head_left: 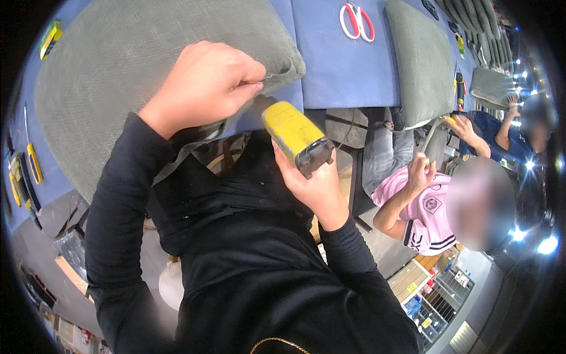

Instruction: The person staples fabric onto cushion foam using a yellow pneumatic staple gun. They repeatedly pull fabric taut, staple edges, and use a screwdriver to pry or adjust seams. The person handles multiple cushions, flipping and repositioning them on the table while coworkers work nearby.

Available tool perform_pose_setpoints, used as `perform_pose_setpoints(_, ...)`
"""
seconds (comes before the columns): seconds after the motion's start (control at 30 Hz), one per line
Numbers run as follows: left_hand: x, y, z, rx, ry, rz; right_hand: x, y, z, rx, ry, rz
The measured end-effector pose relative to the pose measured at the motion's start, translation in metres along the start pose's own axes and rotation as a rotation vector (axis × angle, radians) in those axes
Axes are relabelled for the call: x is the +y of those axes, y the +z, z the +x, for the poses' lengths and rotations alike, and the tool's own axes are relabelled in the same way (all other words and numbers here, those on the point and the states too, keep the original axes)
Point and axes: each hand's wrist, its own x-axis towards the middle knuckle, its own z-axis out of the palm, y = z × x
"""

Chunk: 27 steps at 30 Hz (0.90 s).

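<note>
Across the blue-covered table in front of me lies a large grey mesh-fabric cushion (124, 71). My left hand (206, 82) is closed at its near right corner, fingers pinching the fabric edge. Loose fabric hangs below that wrist over the table's edge. My right hand (318, 189) is wrapped around a yellow hand tool (293, 131) with a black end cap. The tool's grey nose points up at the cushion edge, close by my left fingertips. Whether the nose touches the fabric I cannot tell. The tool's handle is hidden by my hand.
Scissors (356, 22) with red and white handles lie on the blue table (348, 71). A yellow screwdriver (33, 162) and yellow-black tools (23, 180) are at the left; a green-yellow box (50, 39) is far left. To the right, a person in pink (430, 203) handles another grey cushion (418, 62).
</note>
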Motion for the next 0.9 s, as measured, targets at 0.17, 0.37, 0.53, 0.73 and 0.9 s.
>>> perform_pose_setpoints(0.17,0.011,0.004,-0.003,-0.026,-0.037,0.109,-0.001,0.007,0.009,0.098,0.018,0.217)
perform_pose_setpoints(0.37,0.012,-0.004,-0.009,-0.018,-0.027,0.13,-0.005,0.008,0.001,0.134,0.024,0.236)
perform_pose_setpoints(0.53,0.001,-0.008,-0.014,-0.008,-0.048,0.06,-0.019,0.015,0.001,0.035,0.167,0.275)
perform_pose_setpoints(0.73,0.0,-0.016,-0.021,0.0,-0.07,-0.008,-0.022,0.013,0.002,0.014,0.051,0.126)
perform_pose_setpoints(0.9,-0.004,-0.017,-0.022,0.03,-0.06,-0.019,-0.027,0.009,0.012,-0.048,0.062,0.175)
